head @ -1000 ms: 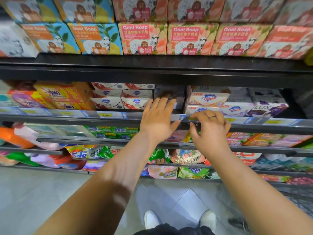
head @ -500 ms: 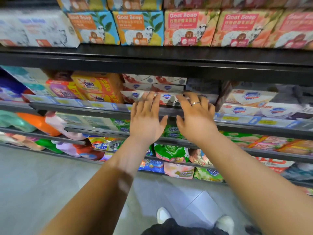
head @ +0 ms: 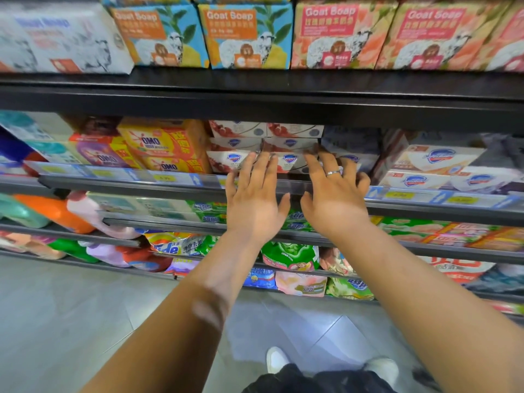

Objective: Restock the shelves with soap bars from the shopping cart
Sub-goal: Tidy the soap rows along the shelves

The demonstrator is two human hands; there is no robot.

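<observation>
Right of the orange OMO boxes (head: 158, 144), the white soap bars (head: 289, 143) lie flat in stacks on the black shelf (head: 127, 185), long axes along its edge, logo faces pointing out to the aisle. The left hand (head: 255, 211) rests straight, spread fingers (head: 268, 173) on the lower boxes, and the right hand (head: 336, 207) just beside it reaches in with fingers loosely extended; neither grips anything. Goat Soap boxes (head: 246, 35) stand above, grey floor tiles (head: 56, 313) below.
</observation>
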